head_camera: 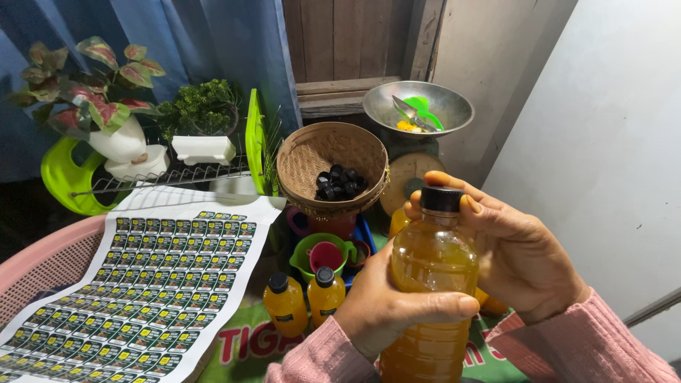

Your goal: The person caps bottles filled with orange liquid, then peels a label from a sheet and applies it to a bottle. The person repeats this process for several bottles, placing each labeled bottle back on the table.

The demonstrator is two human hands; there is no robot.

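Bottle (433,284) of amber liquid gripped by left hand (383,305); right hand (511,248) closed on its black cap (441,199). Cap seated. Two bottles (305,301) already capped; caps (339,183) remain in basket (312,152).

Home workspace: dish rack (170,177), potted plants (92,85), curtain (213,42)

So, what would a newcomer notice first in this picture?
First, the big bottle of amber liquid in the foreground: the left hand grips its body and the right hand closes on its black cap. To the left lies a large sheet of small labels. Behind stands a woven basket holding black caps.
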